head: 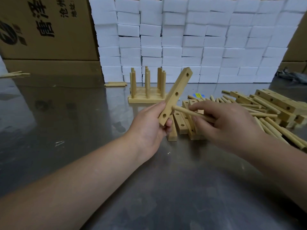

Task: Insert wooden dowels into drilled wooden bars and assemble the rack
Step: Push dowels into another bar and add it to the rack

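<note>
My left hand (149, 125) grips the lower end of a drilled wooden bar (178, 92), which tilts up to the right above the table. My right hand (222, 123) pinches a wooden dowel (187, 112) whose left tip sits at a hole in the bar, just above my left thumb. Behind the bar stands an assembled rack (147, 90) with several upright dowels. More drilled bars (181, 123) lie under my hands. To the right lie a pile of loose dowels (272, 128) and a stack of bars (274, 100).
The work surface is a shiny metal table (83, 117). A wall of white foam blocks (199, 40) stands at the back, with cardboard boxes (46, 30) at the left. Two loose dowels (115, 84) lie at the foam wall's foot, others at the far left (15, 74).
</note>
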### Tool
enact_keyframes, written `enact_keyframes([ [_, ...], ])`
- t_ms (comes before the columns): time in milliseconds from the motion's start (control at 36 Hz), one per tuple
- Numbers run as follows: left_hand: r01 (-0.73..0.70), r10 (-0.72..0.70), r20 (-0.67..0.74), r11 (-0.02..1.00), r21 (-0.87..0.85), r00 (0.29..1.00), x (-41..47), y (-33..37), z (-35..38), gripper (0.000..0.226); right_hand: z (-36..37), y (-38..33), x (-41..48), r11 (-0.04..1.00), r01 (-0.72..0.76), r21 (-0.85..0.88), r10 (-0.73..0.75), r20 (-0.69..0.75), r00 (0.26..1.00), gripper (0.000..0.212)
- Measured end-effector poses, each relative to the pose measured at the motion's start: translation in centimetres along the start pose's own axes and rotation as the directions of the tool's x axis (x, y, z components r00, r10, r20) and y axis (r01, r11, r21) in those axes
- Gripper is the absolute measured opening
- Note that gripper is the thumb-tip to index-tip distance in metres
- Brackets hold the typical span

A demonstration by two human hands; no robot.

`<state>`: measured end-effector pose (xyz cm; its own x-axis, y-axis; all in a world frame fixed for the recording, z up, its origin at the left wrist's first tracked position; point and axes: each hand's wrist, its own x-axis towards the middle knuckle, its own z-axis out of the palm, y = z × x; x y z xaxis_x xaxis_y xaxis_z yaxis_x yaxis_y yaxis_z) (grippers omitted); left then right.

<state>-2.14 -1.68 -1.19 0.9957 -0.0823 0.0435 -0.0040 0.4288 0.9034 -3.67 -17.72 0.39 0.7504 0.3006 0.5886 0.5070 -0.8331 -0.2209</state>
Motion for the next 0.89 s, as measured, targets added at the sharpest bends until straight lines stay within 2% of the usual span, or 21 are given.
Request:
enact_keyframes([
  [83,0.032,-0.032,0.005,0.999,-0.033,0.999,-0.1,0.0,0.2,0.020,-0.1,-0.1,-0.1,1.000,0.008,0.004,-0.008,0.015,1.000,0.027],
  [167,0.047,-0.048,-0.017,0.998,-0.050,0.999,0.0,0.0,0.2,0.024,-0.1,-0.4,-0.2,0.999,0.047,-0.001,-0.047,0.020,0.999,0.017],
  [250,0.049,-0.051,-0.028,0.996,-0.069,0.998,0.0,-0.1,0.3,0.029,0.0,-0.8,-0.3,0.996,0.086,0.018,-0.086,0.031,0.996,0.019],
  [306,0.048,-0.052,-0.038,0.995,-0.087,0.998,-0.1,-0.1,0.4,0.027,0.0,-1.0,-0.4,0.991,0.131,0.014,-0.131,0.013,0.991,0.010],
  [556,0.003,-0.006,-0.037,0.996,-0.093,0.999,0.0,-0.1,0.4,0.015,0.4,-0.5,-0.5,0.986,0.158,0.043,-0.156,-0.059,0.986,0.011],
  [639,-0.065,0.066,-0.012,0.996,0.066,0.998,-0.2,-0.5,0.4,0.019,0.6,-0.6,-0.5,0.985,0.174,0.024,-0.172,-0.059,0.983,0.011],
  [694,-0.110,0.109,0.017,0.976,0.187,0.994,-0.3,-0.8,0.3,0.020,0.6,-0.6,-0.5,0.988,0.151,0.039,-0.149,-0.047,0.988,0.019],
  [889,-0.167,0.177,0.007,0.908,0.384,0.984,-0.4,-1.2,0.1,0.030,0.7,-0.7,-0.4,0.968,0.249,-0.004,-0.249,-0.070,0.966,0.018],
])
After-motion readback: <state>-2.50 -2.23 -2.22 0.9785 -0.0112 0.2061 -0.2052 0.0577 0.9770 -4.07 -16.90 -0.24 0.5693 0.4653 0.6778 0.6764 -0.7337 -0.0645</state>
